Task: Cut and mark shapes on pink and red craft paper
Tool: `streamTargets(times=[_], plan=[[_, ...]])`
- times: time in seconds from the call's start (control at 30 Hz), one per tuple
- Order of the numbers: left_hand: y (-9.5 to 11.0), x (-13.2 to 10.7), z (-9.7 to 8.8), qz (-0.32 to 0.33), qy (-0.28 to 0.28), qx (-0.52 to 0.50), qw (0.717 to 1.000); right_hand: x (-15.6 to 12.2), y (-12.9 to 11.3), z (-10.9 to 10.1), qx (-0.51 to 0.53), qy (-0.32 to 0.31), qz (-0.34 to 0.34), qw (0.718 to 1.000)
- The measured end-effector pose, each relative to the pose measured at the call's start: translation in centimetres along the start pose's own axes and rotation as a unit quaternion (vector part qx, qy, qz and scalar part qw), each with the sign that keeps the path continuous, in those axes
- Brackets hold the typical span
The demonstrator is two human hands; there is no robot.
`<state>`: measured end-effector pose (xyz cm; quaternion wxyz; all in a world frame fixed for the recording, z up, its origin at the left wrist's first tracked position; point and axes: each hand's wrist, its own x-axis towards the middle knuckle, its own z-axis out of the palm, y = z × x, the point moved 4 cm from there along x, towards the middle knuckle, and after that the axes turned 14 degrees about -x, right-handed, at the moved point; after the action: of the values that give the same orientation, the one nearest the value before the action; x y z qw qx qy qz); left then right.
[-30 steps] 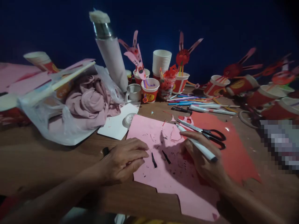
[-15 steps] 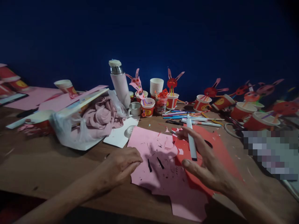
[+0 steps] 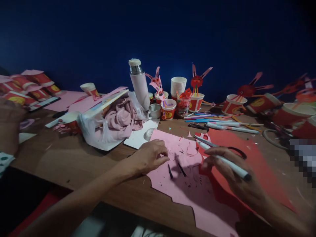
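In my right hand [image 3: 237, 174] is a white marker [image 3: 232, 166] with a dark end, lying slantwise between the closed fingers and pointing up-left. Just beyond it, scissors [image 3: 207, 141] with a dark handle rest on red paper [image 3: 256, 164]. My left hand [image 3: 153, 156] is loosely curled at the left edge of a pink paper sheet [image 3: 168, 187], and no object shows in its fingers. Two narrow black strips [image 3: 182, 170] and small dark bits lie on the pink sheet between my hands.
Behind are a thermos [image 3: 139, 85], a metal mug [image 3: 154, 111], stacked cups [image 3: 178, 86], paper-cup rabbit figures [image 3: 197, 81] and several pens [image 3: 229, 125]. A plastic bag with pink cloth [image 3: 120, 115] sits left. Another person's hand [image 3: 10, 125] is at the far left.
The view has turned left, so things sit further right. My right hand, spread around the marker before, has closed on it, and the marker has tilted over. My left hand stays curled.
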<state>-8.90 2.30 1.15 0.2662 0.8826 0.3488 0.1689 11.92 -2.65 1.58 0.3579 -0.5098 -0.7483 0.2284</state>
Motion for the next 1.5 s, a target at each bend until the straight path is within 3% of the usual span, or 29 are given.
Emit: streamTargets(times=[0.1, 0.2, 0.43, 0.6, 0.93, 1.23, 1.5], plan=[[-0.6, 0.5, 0.3, -0.001, -0.006, -0.014, 1.0, 0.2, -0.7, 1.1, 0.088, -0.089, 0.044, 0.991], [-1.3, 0.5, 0.8, 0.001, -0.013, -0.026, 1.0, 0.6, -1.5, 2.0, 0.072, -0.125, 0.055, 0.988], [-2.0, -0.1, 1.2, 0.026, 0.0, -0.043, 0.999, -0.1, -0.7, 3.6, 0.073, -0.069, 0.216, 0.971], [-1.9, -0.3, 1.1, 0.044, 0.012, -0.015, 0.999, -0.4, -0.3, 3.8, 0.046, -0.058, 0.272, 0.96], [-2.3, -0.3, 2.0, 0.012, 0.004, -0.006, 1.0, -0.4, -0.6, 5.1, -0.022, -0.067, 0.267, 0.961], [-2.4, -0.3, 2.1, 0.013, 0.007, 0.0, 1.0, -0.3, -0.7, 5.9, 0.036, -0.054, 0.284, 0.957], [-2.6, -0.3, 2.2, 0.008, -0.005, -0.005, 1.0, -0.4, -0.4, 5.8, -0.01, -0.062, 0.27, 0.961]])
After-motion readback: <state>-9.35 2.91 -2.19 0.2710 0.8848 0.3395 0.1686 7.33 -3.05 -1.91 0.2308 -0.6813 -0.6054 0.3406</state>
